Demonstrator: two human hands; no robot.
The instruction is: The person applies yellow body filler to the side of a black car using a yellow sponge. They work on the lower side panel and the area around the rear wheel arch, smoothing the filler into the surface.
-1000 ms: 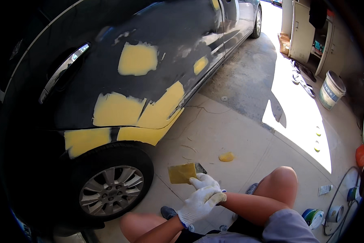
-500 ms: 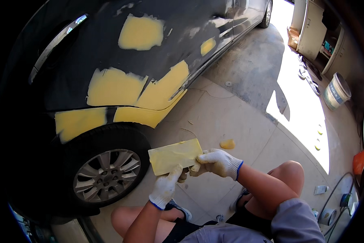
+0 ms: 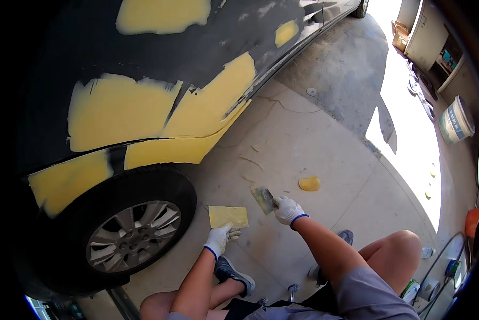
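Note:
My left hand [image 3: 221, 239], in a white work glove, grips the lower edge of a flat rectangular board [image 3: 226, 216] coated in pale yellow. To its right, my gloved right hand [image 3: 289, 210] is closed on a putty knife [image 3: 262, 199], a flat grey blade with yellowish smears, held out over the floor. A gap separates blade and board. Ahead and to the left stands a dark car [image 3: 212, 56] with several smooth yellow filler patches [image 3: 119, 114] on its rear side and along the wheel arch. Neither hand touches the car.
The car's wheel [image 3: 135, 237] is close on the left. A yellow lump [image 3: 309, 184] and thin scraps lie on the pale floor. At the right are a white bucket [image 3: 456, 120], sandals [image 3: 421, 96], an orange object [image 3: 473, 222], a dark hose and tins.
My hands have moved apart; the right hand now holds the putty knife clear of the board. The board is lower and farther from my head. My view has shifted, bringing the filler patches leftward.

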